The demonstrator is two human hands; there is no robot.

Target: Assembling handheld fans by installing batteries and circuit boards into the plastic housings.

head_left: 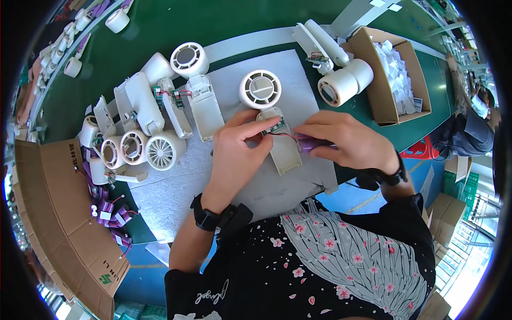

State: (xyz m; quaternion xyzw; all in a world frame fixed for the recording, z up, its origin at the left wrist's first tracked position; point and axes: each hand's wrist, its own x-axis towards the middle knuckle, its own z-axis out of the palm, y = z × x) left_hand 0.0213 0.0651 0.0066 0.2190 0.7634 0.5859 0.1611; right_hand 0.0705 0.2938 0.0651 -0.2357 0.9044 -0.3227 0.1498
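A white handheld fan lies in front of me, with its round head (260,89) pointing away and its handle shell (286,157) open. Inside the top of the handle sits a small green circuit board (276,126). My left hand (237,152) is closed at the board, with index finger and thumb on either side of its near end. A purple battery cell (316,144) is gripped in my right hand (352,141), just right of the handle. Thin red and black wires (285,134) run between the board and the cell. My right fingertips partly hide the cell.
Several white fan parts (141,101) stand to the left on the grey mat (176,200). Purple battery cells (109,213) lie beside a large cardboard box (58,202). At the right back, another fan (338,88) lies next to a carton (421,85) holding white pieces.
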